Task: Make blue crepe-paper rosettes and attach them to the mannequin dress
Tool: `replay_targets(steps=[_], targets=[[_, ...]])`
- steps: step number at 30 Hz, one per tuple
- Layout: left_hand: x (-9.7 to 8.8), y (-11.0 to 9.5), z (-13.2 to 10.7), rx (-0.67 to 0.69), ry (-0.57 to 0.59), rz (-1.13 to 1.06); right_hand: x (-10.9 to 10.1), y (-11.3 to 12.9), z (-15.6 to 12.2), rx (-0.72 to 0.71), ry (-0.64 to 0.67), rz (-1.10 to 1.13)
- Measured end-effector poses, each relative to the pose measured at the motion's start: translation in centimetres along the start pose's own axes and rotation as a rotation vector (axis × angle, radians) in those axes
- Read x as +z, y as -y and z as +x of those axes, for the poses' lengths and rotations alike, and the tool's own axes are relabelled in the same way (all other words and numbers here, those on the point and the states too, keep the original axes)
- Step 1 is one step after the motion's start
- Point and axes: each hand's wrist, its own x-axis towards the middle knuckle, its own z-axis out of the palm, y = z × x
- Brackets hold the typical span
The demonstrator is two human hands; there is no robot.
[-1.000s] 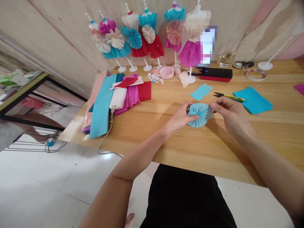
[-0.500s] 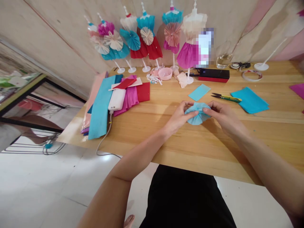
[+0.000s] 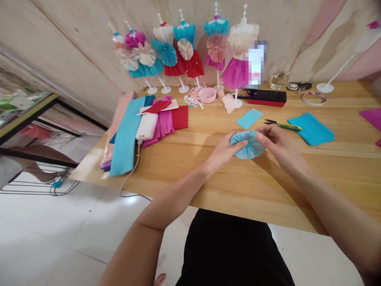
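Note:
A pale blue pleated crepe-paper fan [image 3: 250, 146] lies low over the wooden table, its folds gathered toward the left. My left hand [image 3: 223, 151] grips the gathered end between thumb and fingers. My right hand [image 3: 275, 145] pinches the fan's upper right edge with its thumb and fingertips. Both hands hide part of the paper. Closest to my right hand are small yellow-handled thread snips [image 3: 282, 126] and a small blue paper rectangle [image 3: 249, 118], neither touched.
The wooden table [image 3: 336, 174] holds a blue crepe sheet [image 3: 311, 129] at right. Stacked crepe papers [image 3: 125, 139] and a white power bank [image 3: 147, 126] lie left. A pink bowl [image 3: 207, 95] and paper dress models on stands [image 3: 186, 51] stand behind. The table's near edge runs below my arms.
The fan has opened out again after being squeezed narrower half a second ago. My right hand has shifted up onto its upper right edge.

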Motion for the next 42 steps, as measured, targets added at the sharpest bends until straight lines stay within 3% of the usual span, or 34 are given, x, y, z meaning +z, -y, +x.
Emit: replay_targets(steps=[3,8,10,16,25,29,34,39,42], targets=[[0.0,0.0,0.0,0.003,0.036,0.006,-0.1,-0.4,0.2,0.031,0.096,0.008],[0.0,0.1,0.0,0.0,0.033,0.008,-0.4,-0.6,0.3,-0.042,-0.075,0.055],[-0.1,0.2,-0.1,-0.001,0.038,0.025,-0.5,-0.4,0.4,-0.058,-0.084,0.05],[-0.2,0.4,0.1,0.068,0.091,0.139,-0.3,-0.4,0.4,-0.053,0.124,-0.1],[-0.6,0.4,0.2,0.043,0.173,0.351,0.3,0.2,-0.2,-0.272,-0.046,-0.26],[-0.7,0.6,0.3,0.025,0.209,0.331,0.0,0.2,0.0,-0.215,-0.12,-0.18],[-0.6,0.9,0.4,-0.013,0.205,0.258,-0.4,-0.4,0.5,-0.082,-0.001,-0.069],[-0.5,0.8,0.3,-0.08,0.198,0.183,-1.0,-0.9,0.9,0.01,-0.028,-0.022],[-0.4,0.5,0.1,-0.085,0.201,0.149,-1.2,-1.3,1.0,0.075,0.071,-0.051]])
